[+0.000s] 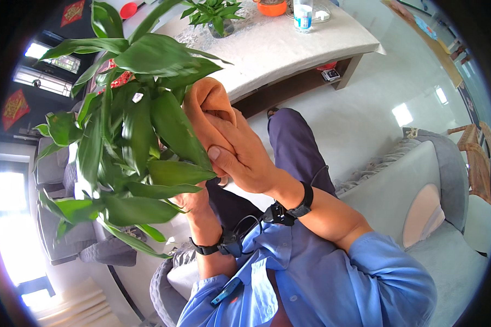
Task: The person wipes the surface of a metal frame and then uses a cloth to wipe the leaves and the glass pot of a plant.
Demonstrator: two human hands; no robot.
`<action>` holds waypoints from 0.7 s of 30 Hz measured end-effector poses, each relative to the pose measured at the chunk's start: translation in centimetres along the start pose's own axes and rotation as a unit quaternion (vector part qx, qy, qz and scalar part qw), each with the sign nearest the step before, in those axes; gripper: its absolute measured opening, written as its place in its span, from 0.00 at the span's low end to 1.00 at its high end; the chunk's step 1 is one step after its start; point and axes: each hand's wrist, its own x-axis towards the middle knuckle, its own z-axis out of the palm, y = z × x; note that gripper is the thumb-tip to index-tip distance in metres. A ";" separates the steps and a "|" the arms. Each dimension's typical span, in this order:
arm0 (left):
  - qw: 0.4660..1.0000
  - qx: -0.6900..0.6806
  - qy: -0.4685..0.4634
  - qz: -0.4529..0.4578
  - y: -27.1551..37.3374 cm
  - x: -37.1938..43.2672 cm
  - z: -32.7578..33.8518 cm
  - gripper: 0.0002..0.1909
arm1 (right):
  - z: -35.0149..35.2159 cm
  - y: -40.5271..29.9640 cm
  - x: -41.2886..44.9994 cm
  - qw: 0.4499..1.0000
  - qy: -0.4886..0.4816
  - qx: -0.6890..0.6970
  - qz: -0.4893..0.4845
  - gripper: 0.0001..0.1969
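Observation:
A leafy green plant (137, 139) with long pointed leaves takes up the upper left of the view. My right hand (245, 161) grips a folded orange cloth (210, 118) and presses it beside a broad leaf (178, 128). My left hand (193, 199) is raised under the foliage, close to the right one. Leaves cover most of its fingers, so what it holds does not show. The plant's base and any pot are hidden behind the leaves. Both wrists wear black straps with small devices.
Ahead, a low table (262, 61) with a pale cloth bears a smaller plant in a glass vase (221, 28), an orange pot (272, 7) and a clear bottle (302, 16). A grey sofa (393, 175) lies to the right, with a hand fan (421, 214) on it. Grey seating (65, 229) stands left.

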 end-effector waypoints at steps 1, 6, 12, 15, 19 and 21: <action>1.000 0.030 -0.002 0.008 0.2 -0.1 0.0 0.27 | -0.1 0.1 0.2 0.998 -0.012 0.065 0.023 0.25; 0.999 0.026 -0.033 -0.006 1.4 -0.3 0.1 0.23 | 1.5 0.6 -1.6 0.998 0.015 0.053 -0.001 0.30; 0.983 -0.181 -0.005 -0.020 0.6 -1.5 -0.6 0.24 | -0.5 -0.5 -0.2 0.990 -0.004 0.113 0.080 0.29; 0.987 -0.158 -0.012 -0.028 1.1 -1.2 -0.7 0.24 | -0.4 0.0 0.1 0.962 -0.009 0.244 0.122 0.25; 0.989 -0.140 -0.017 -0.039 1.4 -1.5 -0.5 0.24 | -0.7 0.7 0.4 0.972 -0.027 0.222 0.071 0.22; 0.990 -0.136 -0.015 -0.044 1.4 -1.6 -0.6 0.24 | -0.6 0.2 0.5 0.951 -0.040 0.289 0.100 0.22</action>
